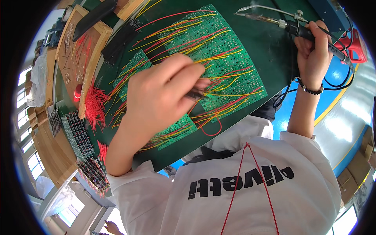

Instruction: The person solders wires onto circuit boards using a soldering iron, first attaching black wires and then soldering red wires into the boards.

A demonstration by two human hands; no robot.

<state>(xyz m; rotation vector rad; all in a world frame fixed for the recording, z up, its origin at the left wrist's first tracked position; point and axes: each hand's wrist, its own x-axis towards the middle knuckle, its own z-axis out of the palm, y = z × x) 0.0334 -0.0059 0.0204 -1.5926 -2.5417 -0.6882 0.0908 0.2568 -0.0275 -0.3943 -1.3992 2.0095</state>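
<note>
Left hand [160, 94]: fingers pinched together on a wire end over the green circuit board [219, 51], which lies mid-desk [274, 51] strung with red and yellow wires [184, 41]. Right hand [313, 55]: clamped around a soldering iron [282, 22], raised above the board's far right corner.

- The left hand [158, 96] covers the middle of the green circuit boards [219, 58], so the wires beneath cannot be seen.
- What its fingertips pinch is a dark blur, too small to identify.
- The right hand [313, 55] hides the soldering iron [274, 19] handle.
- Stacked boards [80, 137] at left are too smeared to detail.
</note>
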